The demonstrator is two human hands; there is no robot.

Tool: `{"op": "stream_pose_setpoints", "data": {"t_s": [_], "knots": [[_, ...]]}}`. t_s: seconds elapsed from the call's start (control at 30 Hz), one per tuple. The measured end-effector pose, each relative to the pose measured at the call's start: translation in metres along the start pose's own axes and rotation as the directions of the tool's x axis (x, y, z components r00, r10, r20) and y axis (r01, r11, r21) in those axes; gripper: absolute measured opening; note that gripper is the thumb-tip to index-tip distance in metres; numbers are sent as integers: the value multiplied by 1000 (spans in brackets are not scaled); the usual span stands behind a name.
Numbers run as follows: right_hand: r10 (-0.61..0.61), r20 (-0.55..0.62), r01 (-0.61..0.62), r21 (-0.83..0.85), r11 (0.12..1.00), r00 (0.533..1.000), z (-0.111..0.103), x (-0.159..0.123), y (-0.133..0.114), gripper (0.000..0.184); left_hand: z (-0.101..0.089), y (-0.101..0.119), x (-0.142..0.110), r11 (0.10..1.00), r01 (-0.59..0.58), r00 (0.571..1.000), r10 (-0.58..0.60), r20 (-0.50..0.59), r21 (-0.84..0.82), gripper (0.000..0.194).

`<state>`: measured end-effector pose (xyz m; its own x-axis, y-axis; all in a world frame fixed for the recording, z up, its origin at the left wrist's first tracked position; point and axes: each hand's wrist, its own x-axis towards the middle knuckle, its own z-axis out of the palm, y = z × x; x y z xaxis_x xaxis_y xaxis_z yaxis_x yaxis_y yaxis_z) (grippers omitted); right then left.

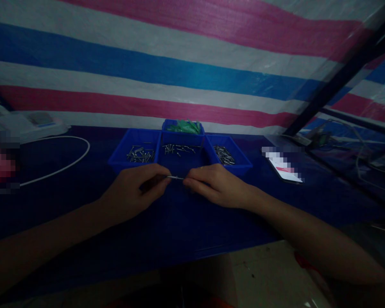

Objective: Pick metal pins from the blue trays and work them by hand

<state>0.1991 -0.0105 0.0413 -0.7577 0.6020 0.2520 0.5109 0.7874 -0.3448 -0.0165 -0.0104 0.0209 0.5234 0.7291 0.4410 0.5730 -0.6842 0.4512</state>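
Observation:
My left hand (137, 188) and my right hand (220, 186) face each other above the blue table. Each pinches one end of a thin metal pin (176, 177), which lies roughly level between the fingertips. A small raised collar shows near its middle; whether it is one piece or two I cannot tell. Just beyond my hands, several similar metal pins (179, 149) lie loose on the table. A blue bin (120, 149) of metal pins is behind my left hand, and another blue bin (244, 156) of metal pins stands behind my right.
At the back, a smaller blue bin (182, 136) holds green plastic packets (188, 126). A phone (284, 166) with a lit screen lies right. Left, a white cable (88, 147) curves near a pale device (38, 124). A striped sheet (179, 68) hangs behind the blue table (192, 231).

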Motion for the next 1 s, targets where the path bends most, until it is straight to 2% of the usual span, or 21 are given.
{"op": "stream_pose_setpoints", "data": {"t_s": [0.13,0.33,0.53,0.7,0.83,0.9,1.0], "knots": [[-27,34,31,-113,993,999,4,-1,1,29,0,4,-2,999,14,1000,-14,2,-47,17],[-99,37,105,-257,961,994,8,-2,2,33,-1,11,-6,994,-57,995,64,81,-95,19],[-114,-9,104,-335,937,993,8,-3,2,36,-1,7,-5,997,-70,998,70,5,-43,18],[-110,-115,64,-343,937,987,7,-3,3,41,-3,4,0,999,-7,999,8,-33,43,22],[-113,-185,49,-322,946,976,4,-3,0,39,0,4,3,999,35,998,-36,56,19,22],[-125,-184,61,-322,945,975,5,-3,-1,39,2,3,4,999,53,992,-52,111,2,19],[-118,-150,66,-312,948,982,5,-3,-1,37,4,1,3,996,89,987,-85,139,-17,16]]}}
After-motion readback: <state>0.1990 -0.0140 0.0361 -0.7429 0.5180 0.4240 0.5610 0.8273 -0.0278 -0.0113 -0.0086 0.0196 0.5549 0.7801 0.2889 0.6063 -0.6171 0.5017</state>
